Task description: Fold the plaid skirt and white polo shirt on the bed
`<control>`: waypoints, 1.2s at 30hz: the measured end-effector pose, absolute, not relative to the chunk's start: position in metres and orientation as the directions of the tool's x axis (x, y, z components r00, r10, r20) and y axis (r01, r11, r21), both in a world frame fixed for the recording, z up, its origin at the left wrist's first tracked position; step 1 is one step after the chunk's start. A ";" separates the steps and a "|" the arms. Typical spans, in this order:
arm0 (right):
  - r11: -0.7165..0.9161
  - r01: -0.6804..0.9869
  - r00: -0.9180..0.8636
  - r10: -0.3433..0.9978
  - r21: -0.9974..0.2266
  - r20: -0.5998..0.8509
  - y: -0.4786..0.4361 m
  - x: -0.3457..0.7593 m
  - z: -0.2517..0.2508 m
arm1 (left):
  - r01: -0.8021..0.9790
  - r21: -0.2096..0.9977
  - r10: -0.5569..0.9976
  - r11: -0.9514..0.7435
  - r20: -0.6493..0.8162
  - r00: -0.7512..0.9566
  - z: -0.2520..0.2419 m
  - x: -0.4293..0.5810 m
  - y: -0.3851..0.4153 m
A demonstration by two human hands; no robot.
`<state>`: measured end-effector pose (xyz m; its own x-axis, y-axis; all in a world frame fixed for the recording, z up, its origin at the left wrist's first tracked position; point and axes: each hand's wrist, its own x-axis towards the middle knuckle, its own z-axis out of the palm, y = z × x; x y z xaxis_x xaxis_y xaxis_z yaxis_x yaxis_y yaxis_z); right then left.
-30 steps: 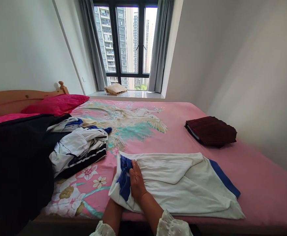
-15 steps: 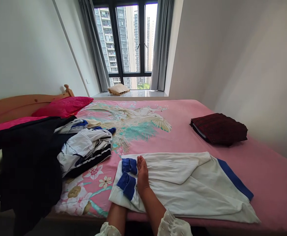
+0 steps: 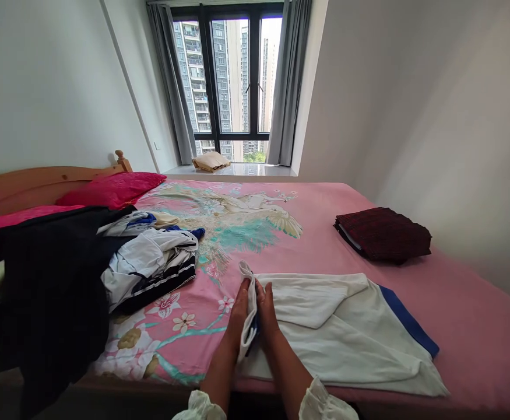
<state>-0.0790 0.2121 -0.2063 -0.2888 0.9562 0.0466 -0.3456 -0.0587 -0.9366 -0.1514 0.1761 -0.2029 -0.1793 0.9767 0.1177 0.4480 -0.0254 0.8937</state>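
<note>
A white shirt (image 3: 324, 350) with a blue band at its right end lies folded lengthwise along the bed's front edge. Its left end stands up as a narrow fold (image 3: 248, 315) between my hands. From the left, my left hand (image 3: 237, 315) is closed on this fold, its fingers against the outer side. My right hand (image 3: 267, 312) presses along the fold's inner side with fingers stretched and thumb apart. Bits of a blue cuff (image 3: 255, 325) show between the palms; the other cuff is mostly hidden.
To the left are a black garment (image 3: 57, 291) hanging over the bed's edge and a pile of white and striped clothes (image 3: 154, 256). A dark red folded garment (image 3: 383, 233) lies at the right. Red pillow (image 3: 115, 189) and wooden headboard (image 3: 40, 178) are at the far left.
The shirt's left end has been lifted from flat to upright. My left hand came out from under it to its left side; my right hand stayed close to the fold.
</note>
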 end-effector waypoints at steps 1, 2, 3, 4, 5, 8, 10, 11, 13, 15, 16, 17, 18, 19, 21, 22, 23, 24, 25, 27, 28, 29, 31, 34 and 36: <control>-0.040 -0.322 -0.296 0.953 -0.946 0.060 0.212 -0.072 -0.202 | 0.477 0.879 0.976 -0.025 0.125 -0.180 -0.201 -0.144 0.174; -0.022 -0.301 -0.293 0.953 -0.953 0.070 0.212 -0.064 -0.198 | 0.510 0.860 0.976 -0.025 0.131 -0.174 -0.200 -0.137 0.172; -0.004 -0.278 -0.285 0.955 -0.961 0.078 0.212 -0.057 -0.194 | 0.550 0.835 0.977 -0.026 0.137 -0.162 -0.200 -0.130 0.170; 0.013 -0.246 -0.278 0.957 -0.969 0.084 0.212 -0.049 -0.192 | 0.585 0.810 0.979 -0.029 0.140 -0.145 -0.200 -0.123 0.169; 0.031 -0.206 -0.269 0.959 -0.978 0.087 0.213 -0.041 -0.191 | 0.619 0.785 0.982 -0.033 0.141 -0.127 -0.199 -0.118 0.168; 0.068 -0.032 -0.177 0.982 -0.997 0.072 0.217 -0.016 -0.192 | 0.701 0.712 0.987 -0.039 0.135 -0.082 -0.199 -0.105 0.167; 0.085 0.061 -0.085 0.993 -0.995 0.079 0.220 -0.002 -0.192 | 0.774 0.633 0.992 -0.031 0.117 -0.056 -0.199 -0.100 0.168; 0.097 0.092 -0.053 0.994 -0.991 0.093 0.221 0.003 -0.191 | 0.815 0.579 0.994 -0.025 0.104 -0.043 -0.200 -0.099 0.169; 0.155 0.139 -0.064 0.987 -0.978 0.147 0.221 0.005 -0.185 | 0.884 0.468 0.996 -0.010 0.085 -0.034 -0.202 -0.097 0.170; 0.254 0.187 -0.159 0.961 -0.949 0.226 0.219 -0.004 -0.176 | 0.923 0.384 0.995 -0.013 0.093 -0.024 -0.209 -0.096 0.171; 0.320 0.245 -0.248 0.933 -0.915 0.260 0.218 -0.012 -0.171 | 0.937 0.349 0.993 -0.029 0.117 -0.013 -0.213 -0.096 0.172; 0.387 0.337 -0.361 0.895 -0.858 0.262 0.218 -0.020 -0.167 | 0.950 0.309 0.988 -0.049 0.154 0.001 -0.218 -0.095 0.172; 0.448 0.443 -0.477 0.851 -0.777 0.219 0.219 -0.028 -0.164 | 0.962 0.262 0.980 -0.071 0.200 0.018 -0.223 -0.095 0.172; 0.494 0.539 -0.571 0.810 -0.682 0.135 0.222 -0.036 -0.162 | 0.974 0.209 0.968 -0.090 0.249 0.036 -0.227 -0.094 0.172; 0.542 0.660 -0.662 0.747 -0.521 -0.061 0.232 -0.047 -0.164 | 0.990 0.104 0.941 -0.094 0.333 0.054 -0.233 -0.092 0.174; 0.542 0.680 -0.672 0.730 -0.493 -0.125 0.239 -0.050 -0.167 | 0.994 0.064 0.930 -0.089 0.363 0.060 -0.233 -0.091 0.174; 0.540 0.686 -0.678 0.718 -0.487 -0.159 0.246 -0.052 -0.171 | 0.996 0.038 0.920 -0.082 0.387 0.061 -0.232 -0.089 0.175; 0.541 0.685 -0.683 0.710 -0.488 -0.172 0.253 -0.053 -0.175 | 0.997 0.025 0.911 -0.076 0.407 0.060 -0.229 -0.088 0.176; 0.546 0.686 -0.686 0.705 -0.481 -0.179 0.259 -0.053 -0.178 | 0.997 0.023 0.904 -0.076 0.424 0.059 -0.226 -0.087 0.176; 0.551 0.693 -0.682 0.710 -0.465 -0.176 0.269 -0.052 -0.183 | 0.994 0.043 0.896 -0.098 0.439 0.069 -0.218 -0.088 0.175; 0.551 0.698 -0.675 0.718 -0.457 -0.167 0.272 -0.051 -0.184 | 0.992 0.062 0.897 -0.114 0.435 0.075 -0.214 -0.088 0.174; 0.550 0.704 -0.668 0.728 -0.451 -0.154 0.274 -0.050 -0.185 | 0.987 0.086 0.903 -0.134 0.422 0.085 -0.211 -0.090 0.172; 0.550 0.711 -0.655 0.745 -0.439 -0.127 0.274 -0.048 -0.184 | 0.975 0.145 0.920 -0.167 0.380 0.101 -0.207 -0.092 0.166; 0.545 0.727 -0.635 0.766 -0.418 -0.105 0.272 -0.045 -0.181 | 0.954 0.221 0.937 -0.202 0.327 0.123 -0.206 -0.096 0.157; 0.522 0.753 -0.604 0.790 -0.401 -0.107 0.268 -0.043 -0.178 | 0.943 0.242 0.938 -0.228 0.314 0.146 -0.208 -0.097 0.152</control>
